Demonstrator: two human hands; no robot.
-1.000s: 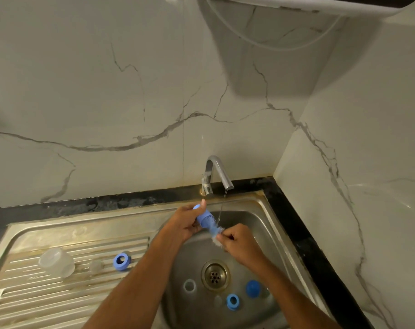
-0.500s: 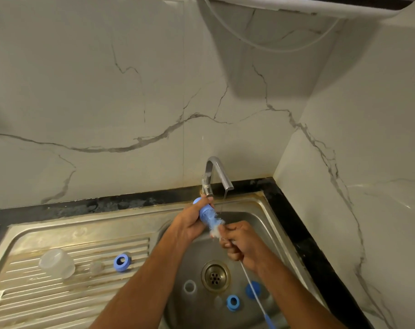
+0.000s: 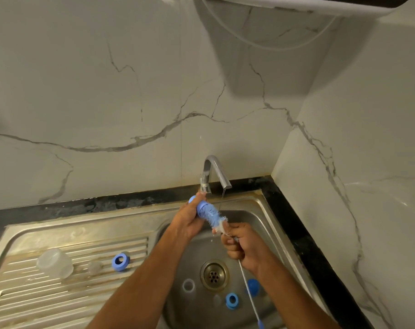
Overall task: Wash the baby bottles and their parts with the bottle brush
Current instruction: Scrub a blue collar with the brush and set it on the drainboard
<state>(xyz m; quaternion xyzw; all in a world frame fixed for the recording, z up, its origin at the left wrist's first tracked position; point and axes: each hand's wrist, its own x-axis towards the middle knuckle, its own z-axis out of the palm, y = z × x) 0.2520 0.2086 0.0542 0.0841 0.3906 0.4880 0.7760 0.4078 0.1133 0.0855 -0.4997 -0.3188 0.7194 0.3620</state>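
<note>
While gripped in left hand [image 3: 189, 222], clear cylindrical bottle [image 3: 207, 211] with blue base, tilted over steel sink [image 3: 268, 224] below tap [image 3: 216, 172]. Right hand [image 3: 245, 245] closed round wire-handled bottle brush [image 3: 221, 224], white bristles in bottle mouth. Blue ring [image 3: 231, 300] at 6 o'clock of drain [image 3: 213, 275]. No readable writing.

One head-worn view, wide-angle, looks forward and down from above the sink [image 3: 268, 205] toward the corner where two marble walls [image 3: 106, 91] meet (straight lines bow near the edges). The tap [image 3: 213, 172] sits near centre, the drainboard [image 3: 66, 293] low left; both forearms reach in from the bottom edge, close to the lens
</note>
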